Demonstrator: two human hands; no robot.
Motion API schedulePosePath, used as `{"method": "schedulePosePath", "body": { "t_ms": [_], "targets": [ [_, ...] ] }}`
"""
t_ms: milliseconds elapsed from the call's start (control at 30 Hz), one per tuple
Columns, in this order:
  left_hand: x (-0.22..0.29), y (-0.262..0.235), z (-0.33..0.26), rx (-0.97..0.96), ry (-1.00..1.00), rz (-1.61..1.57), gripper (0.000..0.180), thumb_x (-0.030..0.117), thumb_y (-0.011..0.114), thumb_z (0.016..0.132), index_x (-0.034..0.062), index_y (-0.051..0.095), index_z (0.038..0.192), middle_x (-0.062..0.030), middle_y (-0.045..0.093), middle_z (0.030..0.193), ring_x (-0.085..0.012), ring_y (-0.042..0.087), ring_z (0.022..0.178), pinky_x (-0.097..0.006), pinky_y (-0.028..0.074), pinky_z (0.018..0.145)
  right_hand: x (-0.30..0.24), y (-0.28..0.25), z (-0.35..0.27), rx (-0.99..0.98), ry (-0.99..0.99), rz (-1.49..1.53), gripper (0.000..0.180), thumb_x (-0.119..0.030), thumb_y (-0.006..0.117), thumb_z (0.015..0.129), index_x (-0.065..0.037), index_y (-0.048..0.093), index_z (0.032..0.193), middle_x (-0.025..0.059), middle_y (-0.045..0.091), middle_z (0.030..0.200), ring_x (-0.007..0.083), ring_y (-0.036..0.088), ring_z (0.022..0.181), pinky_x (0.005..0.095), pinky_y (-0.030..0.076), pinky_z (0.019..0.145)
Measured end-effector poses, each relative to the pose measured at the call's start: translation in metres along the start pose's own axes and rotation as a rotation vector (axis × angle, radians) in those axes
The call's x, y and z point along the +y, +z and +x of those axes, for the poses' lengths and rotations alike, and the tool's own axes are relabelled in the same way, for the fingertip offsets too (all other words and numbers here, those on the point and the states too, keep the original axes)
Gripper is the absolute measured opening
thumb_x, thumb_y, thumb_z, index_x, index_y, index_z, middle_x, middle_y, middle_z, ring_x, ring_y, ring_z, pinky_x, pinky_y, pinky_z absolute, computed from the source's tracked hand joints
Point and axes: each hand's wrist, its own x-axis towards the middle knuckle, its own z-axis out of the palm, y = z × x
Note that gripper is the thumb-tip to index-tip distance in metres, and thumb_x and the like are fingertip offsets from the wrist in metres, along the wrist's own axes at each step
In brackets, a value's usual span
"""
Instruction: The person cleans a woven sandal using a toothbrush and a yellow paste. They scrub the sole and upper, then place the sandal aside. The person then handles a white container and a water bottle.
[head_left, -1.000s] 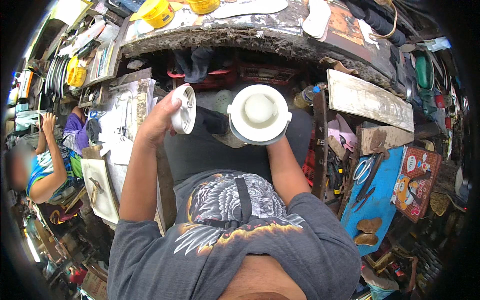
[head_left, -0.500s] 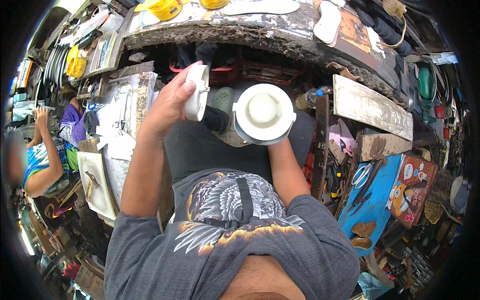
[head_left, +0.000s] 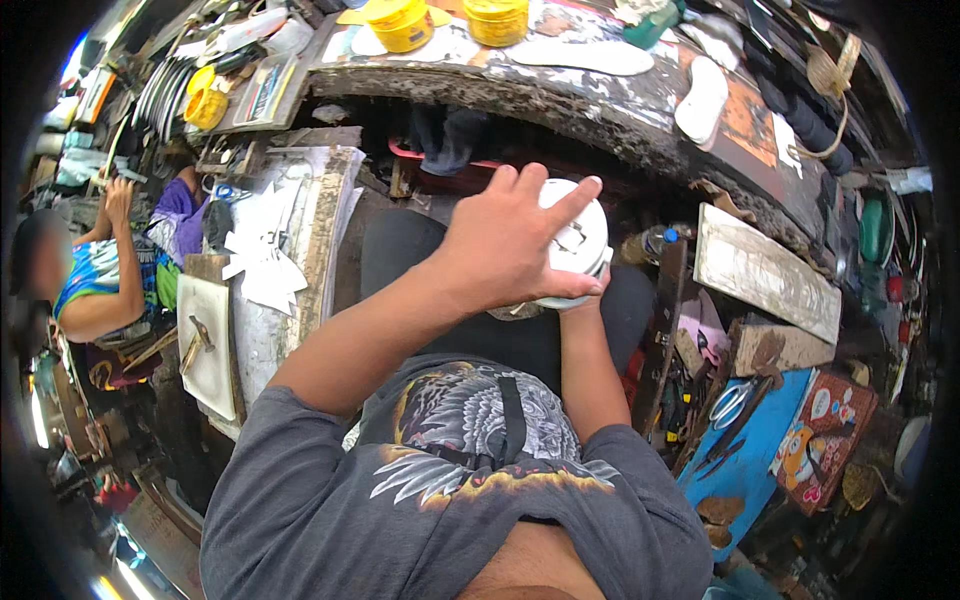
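My left hand is closed over a white lid, its fingers and thumb gripping the rim. Under the lid is a white-and-grey insulated jug, mostly covered by that hand and the lid. From below, my right hand supports the jug; most of its fingers are hidden behind it. Lid and jug are together above my lap, though whether the lid is fully seated I cannot tell.
Ahead is a worn workbench with yellow tubs and white sole shapes. To the right, scissors lie on a blue board. A hammer rests at left, near another person.
My left hand has brought the lid rightward from beside the jug onto its open top. The jug's white inside, visible before, is now covered. The view has shifted slightly.
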Motion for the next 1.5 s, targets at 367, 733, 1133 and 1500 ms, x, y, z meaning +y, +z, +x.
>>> {"method": "schedulePosePath", "body": {
  "t_ms": [367,733,1133,1500],
  "targets": [
    [0.0,0.004,0.003,-0.109,-0.068,0.012,0.092,0.068,0.079,0.072,0.0238,0.054,0.149,-0.0195,0.056,0.123,-0.0378,0.058,0.111,-0.048,0.057,0.085,-0.002,-0.009,-0.01,0.197,0.047,0.073,0.08,-0.055,0.048,0.095,-0.005,0.039,0.157,0.0194,0.047,0.156,0.0395,0.047,0.142,0.054,0.035,0.121],
    [-0.031,0.005,0.003,-0.307,0.222,-0.56,0.066,0.027,0.088,0.068,0.026,0.069,0.132,-0.0129,0.043,0.158,-0.0459,0.026,0.152,-0.058,0.025,0.122,-0.004,-0.004,-0.013,0.094,0.115,0.047,0.081,-0.058,0.048,0.093,-0.012,0.037,0.159,0.0176,0.044,0.158,0.0404,0.045,0.144,0.0594,0.037,0.119],
    [-0.008,-0.007,0.008,0.154,0.015,-1.039,0.031,0.021,0.08,0.089,0.0045,0.071,0.114,-0.01,0.073,0.106,-0.0192,0.07,0.1,-0.035,0.053,0.093,-0.002,-0.019,-0.014,0.32,0.132,0.008,0.073,-0.053,0.046,0.098,-0.006,0.043,0.154,0.0189,0.048,0.155,0.0397,0.047,0.142,0.0556,0.036,0.12],
    [-0.015,0.0,-0.02,0.006,0.191,-0.717,0.042,0.015,0.071,0.088,0.002,0.066,0.128,-0.0188,0.066,0.128,-0.0328,0.059,0.128,-0.043,0.048,0.105,-0.002,-0.021,-0.017,-0.046,0.129,0.151,0.081,-0.056,0.047,0.095,-0.005,0.039,0.157,0.0206,0.046,0.157,0.0394,0.045,0.144,0.0551,0.032,0.123]
  ]
}}
